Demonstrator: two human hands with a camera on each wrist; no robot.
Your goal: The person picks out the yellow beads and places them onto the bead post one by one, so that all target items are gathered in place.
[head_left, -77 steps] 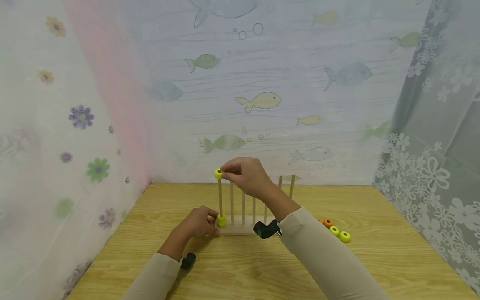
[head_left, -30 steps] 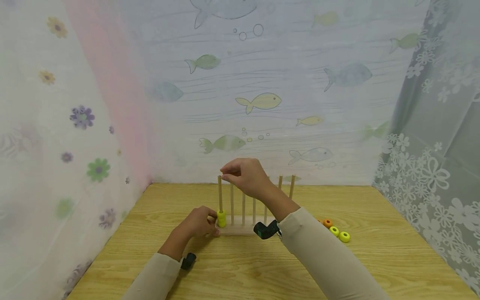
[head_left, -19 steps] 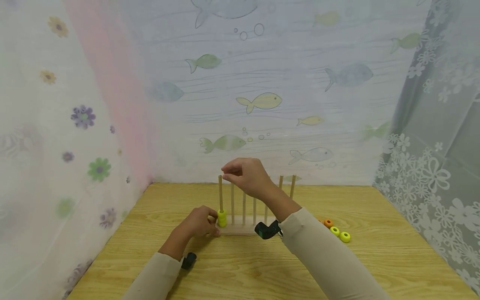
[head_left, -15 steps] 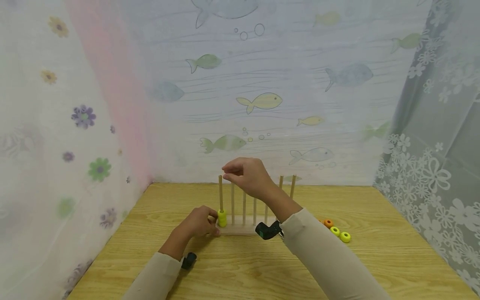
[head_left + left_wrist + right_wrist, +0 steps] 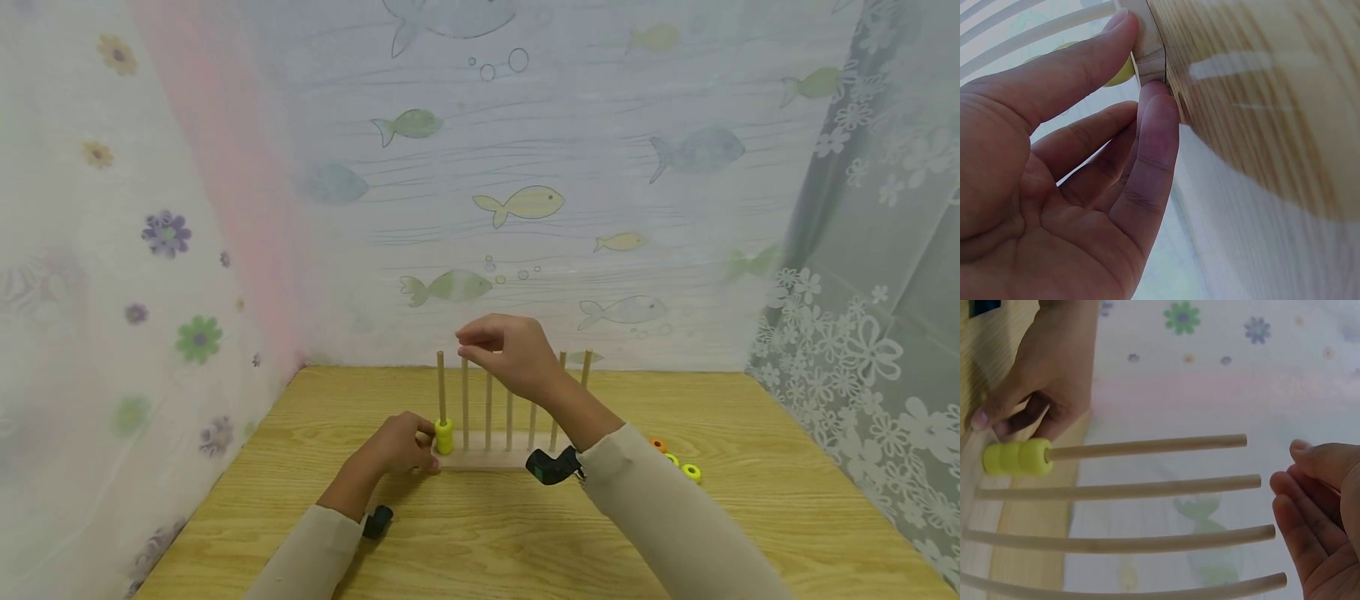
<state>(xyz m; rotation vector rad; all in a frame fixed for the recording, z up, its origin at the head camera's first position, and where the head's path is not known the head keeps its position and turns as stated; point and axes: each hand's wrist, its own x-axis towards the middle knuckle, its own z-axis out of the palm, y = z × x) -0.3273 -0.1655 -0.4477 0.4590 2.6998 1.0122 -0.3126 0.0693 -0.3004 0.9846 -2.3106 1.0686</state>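
A wooden peg stand (image 5: pixel 480 459) with a row of upright pegs rests on the table. On its leftmost peg sits a short stack of yellow beads (image 5: pixel 444 437), also seen low on the peg as yellow beads (image 5: pixel 1017 457) in the right wrist view. My left hand (image 5: pixel 397 443) pinches the stand's left end; in the left wrist view the thumb (image 5: pixel 1100 53) lies over the wood and fingers touch its end. My right hand (image 5: pixel 513 354) is raised by the peg tops, thumb and fingertips apart, holding nothing. Its wrist and forearm hide part of the right-hand pegs.
Loose beads lie right of the stand, partly behind the right sleeve: an orange bead (image 5: pixel 658 445) and yellow beads, one of them a yellow bead (image 5: pixel 691 473) farthest right. The wood-grain table (image 5: pixel 480 533) ends at a fish-patterned curtain (image 5: pixel 525 250) behind.
Earlier the right hand held a yellow bead at the leftmost peg's top. It let go, and the bead dropped onto the stack. That hand has since moved right; the left hand stayed.
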